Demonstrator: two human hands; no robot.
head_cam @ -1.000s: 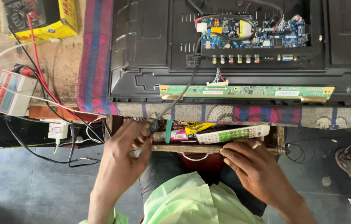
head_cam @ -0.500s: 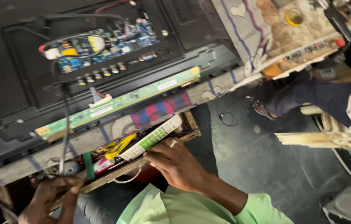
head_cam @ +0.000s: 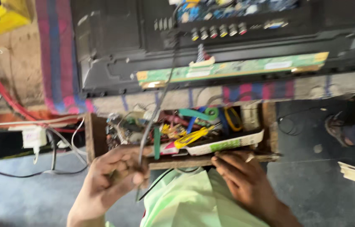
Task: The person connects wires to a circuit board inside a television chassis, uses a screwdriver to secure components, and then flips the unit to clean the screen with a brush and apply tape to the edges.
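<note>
Lower left of centre: left hand (head_cam: pixel 112 178) curled shut around a thin dark cable (head_cam: pixel 160 96), pinched just below the front edge of an open wooden drawer (head_cam: pixel 95 136), where half a second back the same hand sat lower and further left, barely in frame. Cable running up from the fist, over the drawer clutter, to the black back panel of a flat television (head_cam: pixel 114 50) lying face down on a striped red-and-blue cloth (head_cam: pixel 51 54) across the top of the frame. Lower right of centre: right hand (head_cam: pixel 240 178) resting fingers-down on the drawer's front rail, touching wood, closed on nothing visible; much the same spot as before. Just above it, a long white-and-green carton (head_cam: pixel 227 145) and a yellow-handled tool (head_cam: pixel 192 136) among loose wires. Long green circuit strip (head_cam: pixel 232 69) along the television's lower edge, untouched. Judging by the shift, cable now taken up firmly; view levelled out again.
</note>
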